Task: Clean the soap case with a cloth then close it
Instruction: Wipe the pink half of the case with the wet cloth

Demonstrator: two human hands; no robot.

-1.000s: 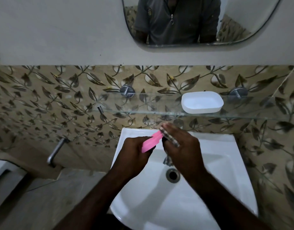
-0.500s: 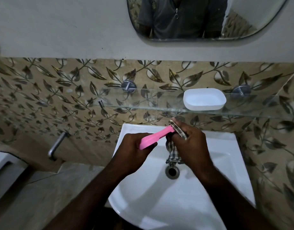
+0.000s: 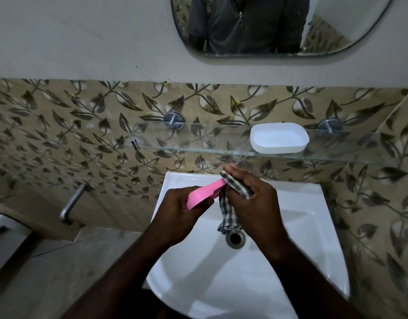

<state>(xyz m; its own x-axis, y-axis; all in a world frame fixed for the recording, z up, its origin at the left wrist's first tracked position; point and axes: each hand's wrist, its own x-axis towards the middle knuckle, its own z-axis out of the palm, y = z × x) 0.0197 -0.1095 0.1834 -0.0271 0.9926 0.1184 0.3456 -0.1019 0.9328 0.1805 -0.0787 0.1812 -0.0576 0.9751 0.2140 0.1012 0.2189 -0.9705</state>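
**Obs.:** Both hands over the white sink (image 3: 313, 261), above the drain (image 3: 235, 238). Left hand (image 3: 186, 212) curled closed around the near end of the pink soap-case piece (image 3: 205, 193); thumb on one face, fingers wrapped under.

**Check:** Orientation of the pink piece?

**Obs.:** Tilted, seen nearly edge-on, far end raised toward the wall and toward the right hand. Whether it is lid or base, cannot tell.

**Check:** Right hand?

**Obs.:** Right hand (image 3: 256, 201) clenched on the checked cloth (image 3: 235, 185). Cloth bunched under the fingers, pressed against the far tip of the pink piece; contact confirmed at that tip. A loose tail of cloth (image 3: 228, 217) hangs from the fist down to just above the drain.

**Check:** Hands relative to each other?

**Obs.:** Close together, joined through pink piece and cloth; direct skin contact between them cannot be resolved.

**Check:** Other half of the case?

**Obs.:** White soap-case piece (image 3: 279, 140) sits on the glass shelf (image 3: 198, 149), open side up, toward the right-hand bracket (image 3: 329, 128). Well apart from the hands; nothing touching it.

**Check:** Surroundings?

**Obs.:** Leaf-patterned tiles (image 3: 83, 125) behind the shelf; mirror (image 3: 256, 26) above, reflecting a grey zipped shirt. Metal tap (image 3: 70, 206) on the wall, left of the sink.
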